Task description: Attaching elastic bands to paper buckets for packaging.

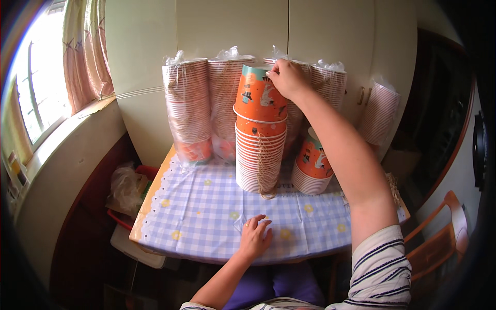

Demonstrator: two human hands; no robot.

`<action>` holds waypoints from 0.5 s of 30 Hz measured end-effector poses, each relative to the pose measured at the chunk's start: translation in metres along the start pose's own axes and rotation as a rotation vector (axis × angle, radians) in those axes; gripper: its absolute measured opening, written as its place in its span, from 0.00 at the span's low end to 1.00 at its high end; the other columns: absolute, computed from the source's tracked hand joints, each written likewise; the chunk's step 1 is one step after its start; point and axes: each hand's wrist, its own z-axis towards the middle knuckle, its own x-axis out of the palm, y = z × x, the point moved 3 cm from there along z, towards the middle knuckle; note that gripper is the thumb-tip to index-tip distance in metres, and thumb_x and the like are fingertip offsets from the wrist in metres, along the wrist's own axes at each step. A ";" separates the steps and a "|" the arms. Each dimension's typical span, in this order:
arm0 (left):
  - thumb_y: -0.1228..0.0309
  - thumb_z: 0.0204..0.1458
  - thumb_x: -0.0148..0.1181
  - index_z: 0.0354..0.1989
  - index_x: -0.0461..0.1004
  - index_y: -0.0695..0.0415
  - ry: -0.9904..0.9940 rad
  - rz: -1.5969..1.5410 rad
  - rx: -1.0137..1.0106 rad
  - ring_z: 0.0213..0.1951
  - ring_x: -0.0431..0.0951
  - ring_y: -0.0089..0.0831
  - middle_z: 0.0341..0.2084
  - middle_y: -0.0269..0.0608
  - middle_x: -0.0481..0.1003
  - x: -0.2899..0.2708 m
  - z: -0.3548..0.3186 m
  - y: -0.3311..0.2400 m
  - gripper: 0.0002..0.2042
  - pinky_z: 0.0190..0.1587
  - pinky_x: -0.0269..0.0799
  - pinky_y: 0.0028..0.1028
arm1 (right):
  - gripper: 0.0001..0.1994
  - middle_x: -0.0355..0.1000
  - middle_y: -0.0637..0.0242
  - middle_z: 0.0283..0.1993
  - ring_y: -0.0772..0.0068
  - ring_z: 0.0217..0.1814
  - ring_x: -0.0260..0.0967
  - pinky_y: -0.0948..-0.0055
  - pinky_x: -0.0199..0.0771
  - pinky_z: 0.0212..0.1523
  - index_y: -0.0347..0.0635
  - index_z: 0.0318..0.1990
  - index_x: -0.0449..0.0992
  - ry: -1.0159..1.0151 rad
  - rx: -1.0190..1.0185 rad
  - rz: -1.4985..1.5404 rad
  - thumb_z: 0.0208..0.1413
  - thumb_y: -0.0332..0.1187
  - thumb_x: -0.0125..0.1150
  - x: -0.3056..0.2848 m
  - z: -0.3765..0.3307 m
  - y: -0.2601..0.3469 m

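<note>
Right hand (pixel 287 77), fingers gripping, holds the top cup (pixel 260 95) on a stack (pixel 259 157); left hand (pixel 255 235), fingers open, rests flat on the desk (pixel 196 217).

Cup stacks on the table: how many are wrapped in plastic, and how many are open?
Clear-plastic-wrapped stacks of striped paper cups: 5
Open stacks of orange paper cups: 2, a tall one under the right hand and a short one
Total: 7 stacks
</note>
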 end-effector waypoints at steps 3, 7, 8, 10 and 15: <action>0.74 0.41 0.59 0.40 0.72 0.55 0.006 0.010 -0.006 0.44 0.70 0.46 0.44 0.47 0.69 -0.002 0.000 0.000 0.14 0.45 0.67 0.38 | 0.11 0.73 0.50 0.36 0.51 0.40 0.72 0.60 0.72 0.43 0.34 0.31 0.74 0.000 -0.027 -0.084 0.50 0.36 0.59 0.003 -0.002 0.017; 0.74 0.42 0.59 0.40 0.73 0.57 0.021 0.011 0.004 0.44 0.69 0.45 0.44 0.47 0.69 -0.001 0.001 -0.001 0.14 0.45 0.67 0.38 | 0.11 0.72 0.49 0.36 0.49 0.39 0.72 0.59 0.74 0.41 0.33 0.31 0.74 -0.017 -0.100 -0.183 0.50 0.35 0.58 0.005 0.000 0.033; 0.74 0.42 0.59 0.40 0.73 0.57 0.022 0.012 0.003 0.44 0.69 0.45 0.44 0.47 0.69 -0.002 0.001 -0.001 0.14 0.45 0.67 0.38 | 0.10 0.73 0.50 0.36 0.49 0.38 0.73 0.59 0.74 0.40 0.34 0.31 0.74 -0.025 -0.143 -0.219 0.50 0.34 0.58 0.005 0.000 0.037; 0.74 0.42 0.59 0.39 0.73 0.57 0.027 0.019 -0.003 0.45 0.69 0.45 0.44 0.47 0.69 -0.002 0.001 -0.001 0.13 0.45 0.67 0.38 | 0.09 0.73 0.50 0.35 0.50 0.37 0.74 0.59 0.75 0.39 0.34 0.31 0.75 -0.004 -0.125 -0.255 0.49 0.32 0.57 0.006 0.001 0.043; 0.74 0.42 0.59 0.39 0.73 0.57 0.030 0.021 -0.005 0.45 0.70 0.45 0.44 0.46 0.69 -0.003 0.000 -0.001 0.13 0.45 0.67 0.38 | 0.07 0.74 0.51 0.35 0.53 0.38 0.75 0.61 0.77 0.37 0.34 0.31 0.76 0.069 -0.071 -0.361 0.48 0.26 0.53 0.012 0.007 0.052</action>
